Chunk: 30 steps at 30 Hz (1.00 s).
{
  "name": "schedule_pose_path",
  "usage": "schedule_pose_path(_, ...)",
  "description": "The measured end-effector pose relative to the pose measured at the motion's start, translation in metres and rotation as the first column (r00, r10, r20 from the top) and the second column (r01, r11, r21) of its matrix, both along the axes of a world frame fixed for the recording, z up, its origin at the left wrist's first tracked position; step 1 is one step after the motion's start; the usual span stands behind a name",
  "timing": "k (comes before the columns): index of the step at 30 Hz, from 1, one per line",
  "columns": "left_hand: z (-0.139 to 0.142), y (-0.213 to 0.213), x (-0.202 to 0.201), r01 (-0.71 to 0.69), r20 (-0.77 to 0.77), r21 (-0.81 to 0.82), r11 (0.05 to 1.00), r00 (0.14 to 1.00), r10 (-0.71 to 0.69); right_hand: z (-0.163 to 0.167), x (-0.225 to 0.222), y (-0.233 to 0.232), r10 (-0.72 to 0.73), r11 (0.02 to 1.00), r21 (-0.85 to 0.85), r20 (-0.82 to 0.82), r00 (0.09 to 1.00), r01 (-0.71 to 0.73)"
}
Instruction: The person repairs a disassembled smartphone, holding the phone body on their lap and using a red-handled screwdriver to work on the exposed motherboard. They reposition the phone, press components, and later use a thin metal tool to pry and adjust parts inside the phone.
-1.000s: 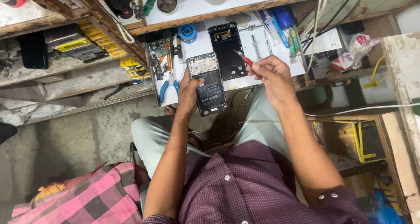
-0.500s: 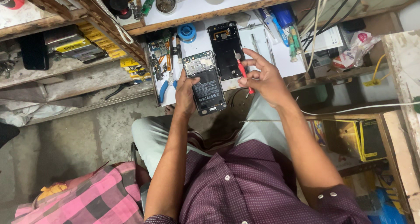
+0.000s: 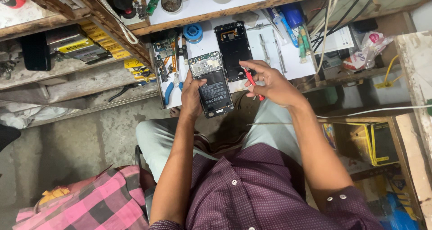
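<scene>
One pair of blue-handled pliers [image 3: 172, 89] lies at the bench's left edge. The left hand [image 3: 192, 97] grips one opened phone [image 3: 211, 84] (battery showing) by its side, over the white bench top [image 3: 297, 61]. Beside it lies one black back cover [image 3: 233, 50]. The right hand [image 3: 270, 82] pinches one red screwdriver [image 3: 253, 83], now drawn away from the phone and swung tip-up.

The left hand [image 3: 192, 95] grips an opened black smartphone [image 3: 211, 84] with its battery and circuit board exposed, held at the white tabletop [image 3: 292, 59] edge. The right hand [image 3: 270, 84] pinches a slim red-handled screwdriver [image 3: 253, 82] (tip hidden among the fingers [image 3: 249, 64]), just beside a detached black phone back cover [image 3: 233, 49].
</scene>
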<state>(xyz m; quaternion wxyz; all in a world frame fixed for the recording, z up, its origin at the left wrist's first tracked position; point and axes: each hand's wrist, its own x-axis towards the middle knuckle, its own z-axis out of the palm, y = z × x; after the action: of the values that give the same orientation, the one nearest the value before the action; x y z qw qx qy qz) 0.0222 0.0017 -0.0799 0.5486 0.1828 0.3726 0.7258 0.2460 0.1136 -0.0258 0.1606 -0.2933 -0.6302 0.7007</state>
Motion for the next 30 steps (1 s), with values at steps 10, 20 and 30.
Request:
schedule_pose_path(10, 0.000, -0.003, 0.002, 0.008, 0.011, 0.003, 1.000, 1.000, -0.008, -0.017, -0.004, -0.001, -0.076, 0.994, -0.084, -0.108, 0.991, 0.067)
schedule_pose_path(20, -0.004, 0.000, 0.002, 0.010, 0.023, 0.025, 1.000, 1.000, -0.011, -0.032, -0.001, 0.005, -0.113, 0.992, -0.063, -0.060, 0.992, 0.109)
schedule_pose_path(30, -0.002, 0.001, 0.004, 0.004, -0.017, -0.020, 1.000, 1.000, -0.005, -0.026, 0.000, 0.003, -0.003, 0.998, -0.059, 0.033, 0.999, 0.005)
